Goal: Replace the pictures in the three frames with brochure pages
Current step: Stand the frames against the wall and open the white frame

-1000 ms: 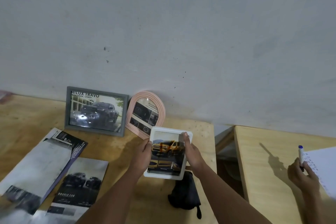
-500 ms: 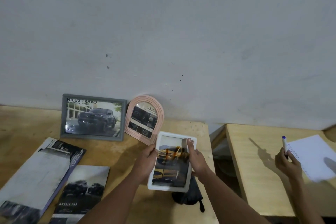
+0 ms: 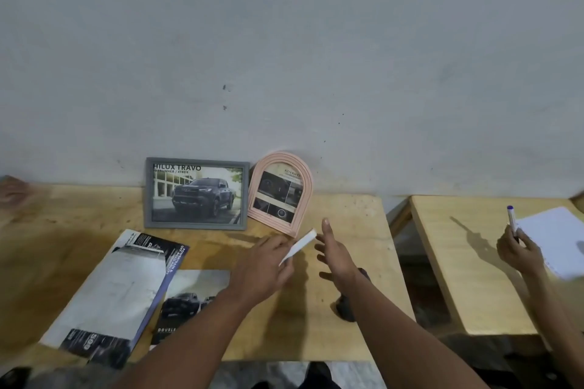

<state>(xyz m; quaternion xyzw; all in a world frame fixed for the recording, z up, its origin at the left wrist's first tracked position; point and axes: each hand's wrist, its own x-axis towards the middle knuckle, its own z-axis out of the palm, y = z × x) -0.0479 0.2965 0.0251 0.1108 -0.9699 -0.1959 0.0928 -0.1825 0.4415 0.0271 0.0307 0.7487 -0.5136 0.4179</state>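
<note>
Grey scuffed wall [image 3: 284, 41] — two plywood tables [image 3: 347, 309] side by side.

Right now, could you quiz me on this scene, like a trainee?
1. True or false: the pink frame stands right of the grey frame.
2. Who holds the white frame? A) left hand B) right hand C) nobody
3. Fill in: the grey frame's picture shows a dark ____.

Key: 1 true. 2 A, the left hand grips it. 3 pickup.
</note>
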